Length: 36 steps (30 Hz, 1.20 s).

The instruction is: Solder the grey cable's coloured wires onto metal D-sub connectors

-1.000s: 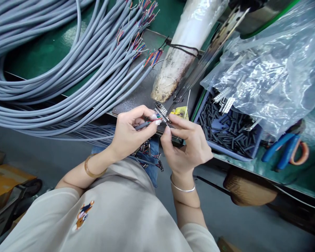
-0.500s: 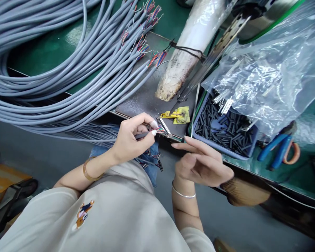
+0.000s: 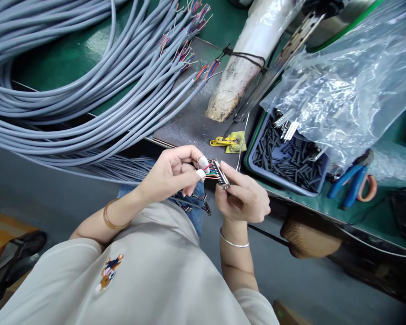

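So we had our left hand pinching the stripped end of a grey cable, fingers pressed together right on the coloured wires where they fan out. Two of those fingertips had white tape on them. Our right hand was closed around the metal connector, thumb and forefinger gripping its edges, and the coloured wires ran straight into it. The whole thing sat in the air just off the near edge of the table, above our lap, between both hands.

On the table to the left lay a big bundle of grey cables, their stripped ends fanned over a dark mat. A small yellow clip sat just beyond the connector. To the right was a blue tray full of short black tubing pieces, half under a clear plastic bag. Blue-handled pliers lay just beside the tray. A few loose connectors rested on our lap.
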Each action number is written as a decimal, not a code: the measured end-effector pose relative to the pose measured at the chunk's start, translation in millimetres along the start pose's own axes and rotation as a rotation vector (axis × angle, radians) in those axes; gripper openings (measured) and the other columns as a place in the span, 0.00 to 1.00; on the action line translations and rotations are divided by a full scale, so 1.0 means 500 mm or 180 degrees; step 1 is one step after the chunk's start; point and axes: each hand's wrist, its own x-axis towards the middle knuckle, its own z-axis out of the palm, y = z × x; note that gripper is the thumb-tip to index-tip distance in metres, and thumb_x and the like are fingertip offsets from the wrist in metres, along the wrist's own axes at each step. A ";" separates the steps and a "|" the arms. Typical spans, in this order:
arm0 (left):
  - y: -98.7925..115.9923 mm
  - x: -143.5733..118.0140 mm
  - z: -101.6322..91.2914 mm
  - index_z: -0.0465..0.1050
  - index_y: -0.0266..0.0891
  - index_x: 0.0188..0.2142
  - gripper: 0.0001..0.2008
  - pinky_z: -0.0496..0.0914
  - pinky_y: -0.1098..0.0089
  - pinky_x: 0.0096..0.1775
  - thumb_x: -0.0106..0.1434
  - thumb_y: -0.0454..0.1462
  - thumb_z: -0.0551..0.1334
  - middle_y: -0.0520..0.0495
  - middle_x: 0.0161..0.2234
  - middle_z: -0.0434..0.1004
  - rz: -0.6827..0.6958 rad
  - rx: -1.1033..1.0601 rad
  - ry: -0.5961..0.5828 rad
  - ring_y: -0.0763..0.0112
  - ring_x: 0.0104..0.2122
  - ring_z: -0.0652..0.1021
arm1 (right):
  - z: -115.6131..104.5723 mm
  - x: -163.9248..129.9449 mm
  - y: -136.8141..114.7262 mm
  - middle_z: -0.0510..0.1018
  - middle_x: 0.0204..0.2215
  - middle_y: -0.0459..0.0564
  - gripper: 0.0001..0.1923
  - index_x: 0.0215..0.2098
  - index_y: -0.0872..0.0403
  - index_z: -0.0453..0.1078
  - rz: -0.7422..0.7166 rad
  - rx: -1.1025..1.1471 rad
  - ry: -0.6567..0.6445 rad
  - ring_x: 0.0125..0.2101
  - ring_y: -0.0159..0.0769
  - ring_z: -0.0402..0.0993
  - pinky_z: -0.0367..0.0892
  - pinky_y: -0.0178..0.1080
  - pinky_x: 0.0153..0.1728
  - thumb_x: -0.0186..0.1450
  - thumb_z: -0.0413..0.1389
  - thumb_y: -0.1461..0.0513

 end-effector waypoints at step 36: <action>-0.007 -0.007 -0.012 0.71 0.35 0.37 0.09 0.62 0.82 0.20 0.57 0.32 0.68 0.54 0.25 0.74 0.0162 -0.0139 -0.0095 0.85 0.19 0.68 | -0.006 0.038 -0.066 0.80 0.34 0.41 0.04 0.38 0.49 0.70 0.2286 0.1200 -0.0101 0.31 0.30 0.80 0.76 0.34 0.27 0.69 0.62 0.62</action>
